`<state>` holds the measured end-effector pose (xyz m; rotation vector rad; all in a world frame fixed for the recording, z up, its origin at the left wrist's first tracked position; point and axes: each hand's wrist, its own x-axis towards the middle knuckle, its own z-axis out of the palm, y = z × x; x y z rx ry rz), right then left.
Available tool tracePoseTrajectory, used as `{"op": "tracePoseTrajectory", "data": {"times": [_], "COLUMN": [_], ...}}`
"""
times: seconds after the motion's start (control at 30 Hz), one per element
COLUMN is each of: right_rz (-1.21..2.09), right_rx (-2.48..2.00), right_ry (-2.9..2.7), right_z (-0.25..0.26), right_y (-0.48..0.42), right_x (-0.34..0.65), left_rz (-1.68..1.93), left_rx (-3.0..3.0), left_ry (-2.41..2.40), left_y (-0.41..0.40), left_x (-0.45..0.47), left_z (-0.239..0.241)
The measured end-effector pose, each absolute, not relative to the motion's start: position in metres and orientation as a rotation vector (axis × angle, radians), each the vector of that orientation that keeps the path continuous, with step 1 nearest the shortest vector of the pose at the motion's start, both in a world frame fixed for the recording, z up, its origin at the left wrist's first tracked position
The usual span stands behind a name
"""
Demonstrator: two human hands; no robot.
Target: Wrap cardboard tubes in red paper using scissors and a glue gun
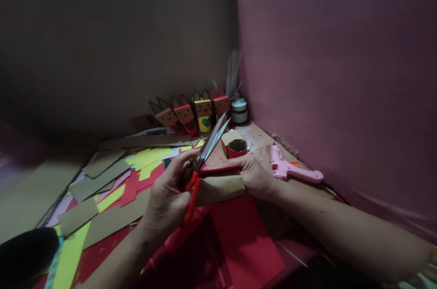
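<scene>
My left hand (pixel 172 191) is closed round the handles of a pair of scissors (pixel 209 145). Its blades point up and to the right, slightly parted, with no paper between them. In my right hand (pixel 257 177) is a small brown cardboard box (pixel 220 189) with red paper along its top edge, the fingers lying across that edge. The box's left end meets my left hand and the scissor handles, which partly hide it. Below the box a red paper sheet (pixel 244 239) extends toward me; whether it is joined to the box I cannot tell.
A red-wrapped cardboard tube (pixel 238 147) stands behind my right hand. On the right lies a pink glue gun (pixel 293 171). Cardboard and coloured paper pieces (pixel 100 179) cover the left side. Several box-headed paper figures (pixel 204 114) and a grey-green container (pixel 239 110) stand at the back.
</scene>
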<state>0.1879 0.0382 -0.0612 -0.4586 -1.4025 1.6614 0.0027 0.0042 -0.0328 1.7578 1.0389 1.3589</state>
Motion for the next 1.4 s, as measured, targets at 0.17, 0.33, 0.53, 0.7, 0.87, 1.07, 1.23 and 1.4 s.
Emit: {"op": "tracePoseTrajectory", "data": {"times": [0.17, 0.33, 0.53, 0.7, 0.87, 1.07, 1.23, 1.4], "right_rz": [1.714, 1.774, 1.766, 1.592, 1.419, 1.365, 1.338, 1.386], "right_rx": [-0.461, -0.465, -0.472, -0.511, -0.477, -0.558, -0.587, -0.560], "right_ry": [-1.335, -1.240, -1.391, -1.620, -1.789, -1.777, -1.743, -1.772], "right_z": [-0.060, -0.058, -0.055, -0.047, -0.045, -0.057, -0.060, -0.066], "right_y": [0.034, 0.030, 0.027, 0.032, 0.034, 0.029, 0.028, 0.028], "right_x": [0.186, 0.183, 0.189, 0.195, 0.194, 0.193, 0.194, 0.197], "left_rz": [1.335, 1.326, 1.290, 1.209, 1.151, 1.172, 1.181, 1.175], "left_rx": [1.660, 1.589, 1.525, 1.477, 1.437, 1.492, 1.568, 1.593], "left_ry": [1.098, 1.096, 1.028, 0.980, 1.000, 0.966, 0.913, 0.869], "left_y": [0.005, 0.007, 0.008, 0.010, 0.011, 0.008, 0.005, 0.003], "left_x": [0.003, 0.001, 0.002, 0.000, -0.003, 0.002, 0.003, 0.002], "left_z": [-0.032, -0.032, -0.030, -0.030, -0.029, -0.029, -0.030, -0.033]}}
